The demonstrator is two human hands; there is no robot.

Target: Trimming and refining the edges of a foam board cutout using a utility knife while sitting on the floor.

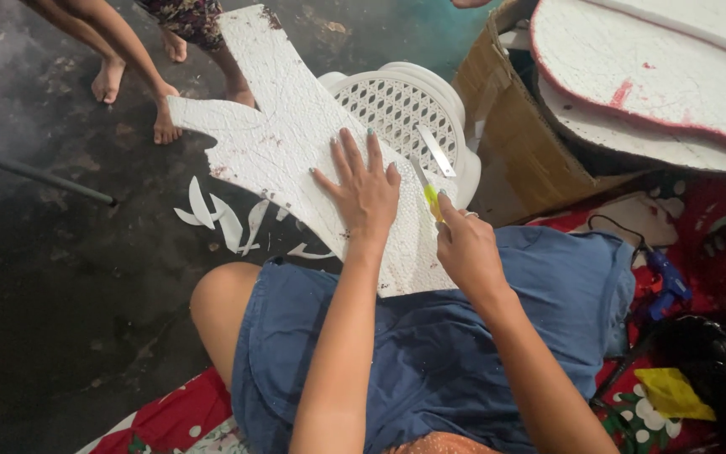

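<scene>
While the white foam sheet (287,143) lies across the person's lap and a white plastic stool (397,105) at centre frame, most of its outline is already cut to shape, judging by the curved offcuts (228,220) on the dark floor at left. The left hand (365,192) presses flat and open on it; the right hand (466,248) has its grip closed on a yellow-handled utility knife (430,195) at the sheet's right edge, seemingly unfinished. A blue glue gun (668,282) lies at right.

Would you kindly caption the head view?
Left hand flat on white foam sheet; right hand cuts with yellow knife.
</scene>
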